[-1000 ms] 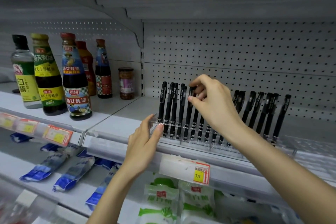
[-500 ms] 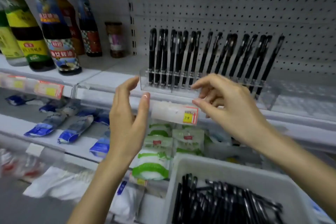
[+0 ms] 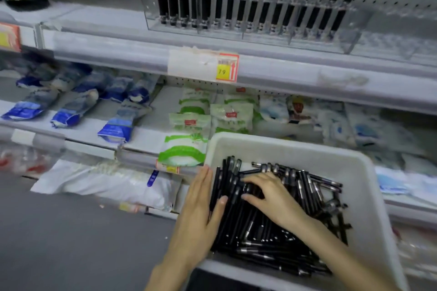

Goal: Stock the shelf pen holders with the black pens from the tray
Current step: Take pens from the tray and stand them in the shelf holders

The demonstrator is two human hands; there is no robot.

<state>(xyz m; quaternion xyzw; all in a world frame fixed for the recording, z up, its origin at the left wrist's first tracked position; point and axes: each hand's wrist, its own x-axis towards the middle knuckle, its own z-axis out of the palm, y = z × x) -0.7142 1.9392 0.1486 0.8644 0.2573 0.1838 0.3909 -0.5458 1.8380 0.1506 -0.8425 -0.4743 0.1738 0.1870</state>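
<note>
black pens piled in the white tray. left hand flat, fingers together, against the pile's left side. right hand bent over the pens, can't tell if it's pinching one.

Left hand and right hand: bare, forearms unsleeved; slender fingers, short plain nails
</note>
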